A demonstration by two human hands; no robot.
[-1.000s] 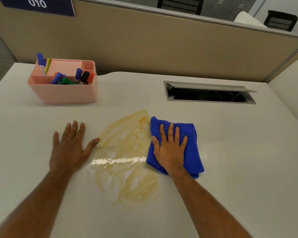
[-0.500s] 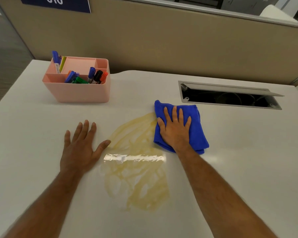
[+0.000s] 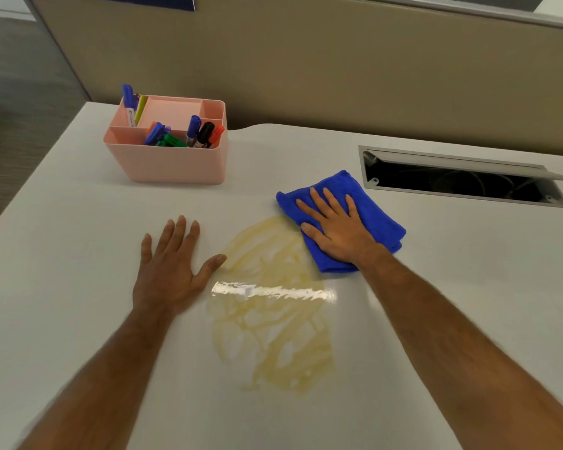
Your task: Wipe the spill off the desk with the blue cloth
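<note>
A smeared yellowish spill [image 3: 273, 332] spreads over the middle of the white desk [image 3: 452, 287], with a bright glare streak across it. The folded blue cloth [image 3: 377, 219] lies at the spill's far right edge. My right hand [image 3: 335, 225] presses flat on top of the cloth, fingers spread and pointing away from me. My left hand [image 3: 169, 271] rests palm down on the bare desk just left of the spill, fingers apart, holding nothing. Its thumb tip reaches the spill's left edge.
A pink organizer [image 3: 166, 164] with several markers stands at the back left. An open cable hatch [image 3: 462, 180] is sunk into the desk just behind and right of the cloth. A beige partition [image 3: 338, 66] runs along the far edge.
My right hand has slid the blue cloth away from me, from the spill's right side up to its far right corner. My left hand stays planted beside the spill.
</note>
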